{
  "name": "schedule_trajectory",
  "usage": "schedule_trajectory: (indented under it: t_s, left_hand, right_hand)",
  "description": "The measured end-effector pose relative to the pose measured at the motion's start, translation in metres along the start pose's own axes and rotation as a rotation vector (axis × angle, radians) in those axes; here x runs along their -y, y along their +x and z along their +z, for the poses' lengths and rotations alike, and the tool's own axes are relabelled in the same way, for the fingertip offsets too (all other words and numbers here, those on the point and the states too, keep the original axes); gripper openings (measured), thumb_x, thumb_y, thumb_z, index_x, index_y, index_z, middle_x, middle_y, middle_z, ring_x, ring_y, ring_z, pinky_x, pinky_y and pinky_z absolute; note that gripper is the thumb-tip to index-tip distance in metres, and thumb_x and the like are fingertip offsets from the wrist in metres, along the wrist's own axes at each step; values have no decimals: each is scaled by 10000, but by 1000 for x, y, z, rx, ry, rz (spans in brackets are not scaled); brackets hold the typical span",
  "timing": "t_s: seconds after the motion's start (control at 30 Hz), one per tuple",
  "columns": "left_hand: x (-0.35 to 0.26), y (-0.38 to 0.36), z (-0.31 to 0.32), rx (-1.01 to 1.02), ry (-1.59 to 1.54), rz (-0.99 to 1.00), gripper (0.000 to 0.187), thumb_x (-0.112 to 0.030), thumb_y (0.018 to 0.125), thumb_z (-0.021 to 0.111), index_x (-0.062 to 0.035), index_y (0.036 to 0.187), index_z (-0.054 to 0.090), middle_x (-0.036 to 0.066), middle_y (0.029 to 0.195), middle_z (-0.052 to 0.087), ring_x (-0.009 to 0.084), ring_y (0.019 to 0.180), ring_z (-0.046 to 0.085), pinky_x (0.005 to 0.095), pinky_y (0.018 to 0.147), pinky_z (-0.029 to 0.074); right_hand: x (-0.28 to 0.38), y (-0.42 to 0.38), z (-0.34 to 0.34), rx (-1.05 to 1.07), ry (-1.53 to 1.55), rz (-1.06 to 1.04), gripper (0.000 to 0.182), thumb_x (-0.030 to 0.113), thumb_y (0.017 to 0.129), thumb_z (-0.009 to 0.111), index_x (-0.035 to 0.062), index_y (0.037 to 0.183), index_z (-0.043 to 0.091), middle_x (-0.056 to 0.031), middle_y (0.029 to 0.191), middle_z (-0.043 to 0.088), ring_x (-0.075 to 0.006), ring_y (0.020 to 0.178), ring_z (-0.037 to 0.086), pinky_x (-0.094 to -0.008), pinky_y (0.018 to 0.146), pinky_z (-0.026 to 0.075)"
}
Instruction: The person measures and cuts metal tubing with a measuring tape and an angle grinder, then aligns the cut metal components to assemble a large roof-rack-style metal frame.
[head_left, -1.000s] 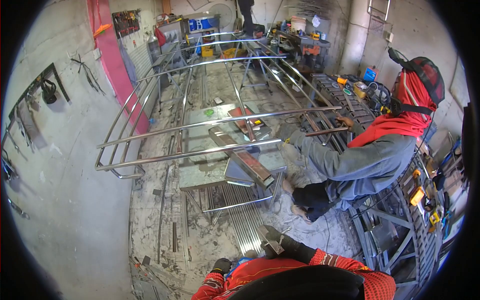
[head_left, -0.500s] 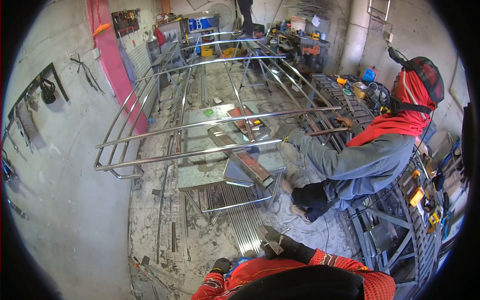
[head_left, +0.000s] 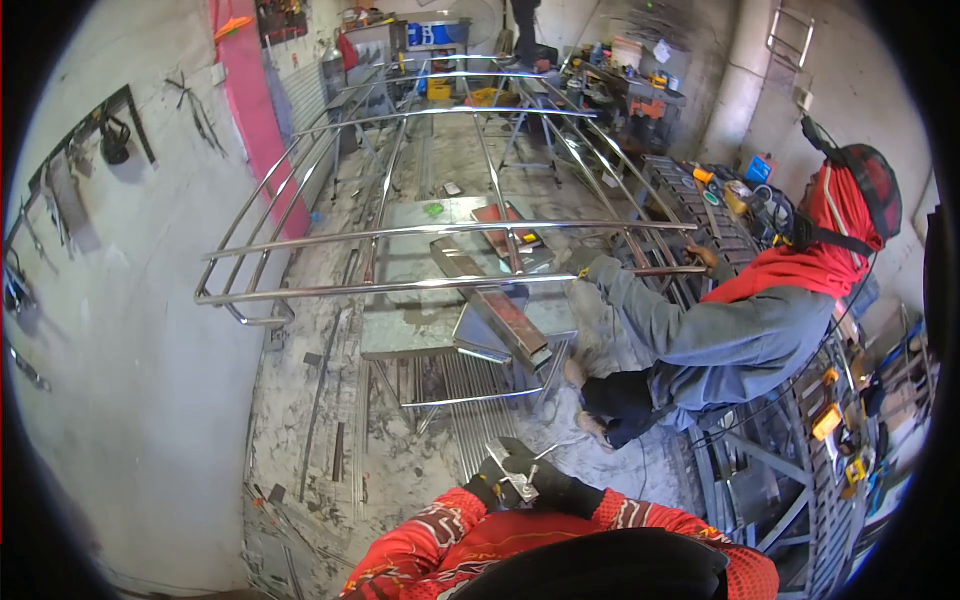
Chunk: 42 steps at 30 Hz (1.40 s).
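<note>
My right hand (head_left: 548, 478), in a dark glove, is closed round a small grey metal piece (head_left: 522, 486) in front of my red shirt. My left hand (head_left: 485, 490), also gloved, is closed at the left side of the same piece. A thin rod sticks out from the piece toward the upper right. Beyond my hands is a low table (head_left: 400, 335) bearing a long rectangular metal tube (head_left: 500, 318) and a red box (head_left: 495, 213). A large frame of shiny bent tubes (head_left: 400, 288) stretches above the table.
At the right a co-worker (head_left: 740, 330) in a grey top and red head cloth holds the frame's near end. Behind the co-worker runs a slatted metal bench (head_left: 820, 480) with tools. Metal bars (head_left: 475, 385) lie under the table. A wall (head_left: 150, 350) stands at the left.
My left hand has come up and right from beside my body to the metal piece. My right hand has shifted slightly left with the piece. The view has tilted and turned a little.
</note>
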<state>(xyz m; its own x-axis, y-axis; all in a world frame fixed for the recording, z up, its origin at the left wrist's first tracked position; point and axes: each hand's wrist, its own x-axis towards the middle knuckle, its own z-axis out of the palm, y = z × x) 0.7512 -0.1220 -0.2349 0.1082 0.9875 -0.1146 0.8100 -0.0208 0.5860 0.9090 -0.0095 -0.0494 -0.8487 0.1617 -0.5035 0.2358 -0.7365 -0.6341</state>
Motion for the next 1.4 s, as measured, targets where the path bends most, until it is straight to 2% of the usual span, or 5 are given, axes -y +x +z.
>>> schedule_trajectory:
  t_s: [0.53,0.6,0.67,0.97,1.4]
  left_hand:
    - [31,71,98,-336,47,292,351,-348,897,617,-90,1128,673,128,1129,691,324,966,670,458,849,526]
    - [19,54,111,-197,-1808,-128,345,-338,900,624,-83,1128,670,120,1114,673,297,947,661,432,848,527]
    - [21,55,102,-200,-1767,-119,346,-338,897,626,-81,1124,670,122,1109,673,298,944,661,432,845,527]
    - [16,65,56,-245,-1483,-112,352,-340,873,643,-62,1089,666,138,1066,671,305,918,660,434,821,526]
    - [-5,43,22,-170,-1077,-81,366,-341,838,668,-36,1039,662,161,1003,667,315,881,660,436,786,525]
  right_hand:
    - [-11,-17,-11,111,-44,-4,722,250,853,705,123,1477,364,-100,1248,578,-181,966,629,-319,763,560]
    - [10,-19,0,366,72,-32,712,230,847,709,88,1464,384,-99,1230,591,-180,970,626,-318,769,563]
    - [20,-19,5,627,181,-61,702,209,841,713,53,1451,404,-98,1212,604,-180,973,624,-317,775,565]
    - [13,-23,10,133,-181,-190,730,322,838,723,49,1435,401,-99,1189,588,-167,885,628,-305,700,557]
    - [37,-16,28,227,-733,58,696,426,828,686,97,1392,446,-56,1252,526,-138,1023,550,-310,755,524]
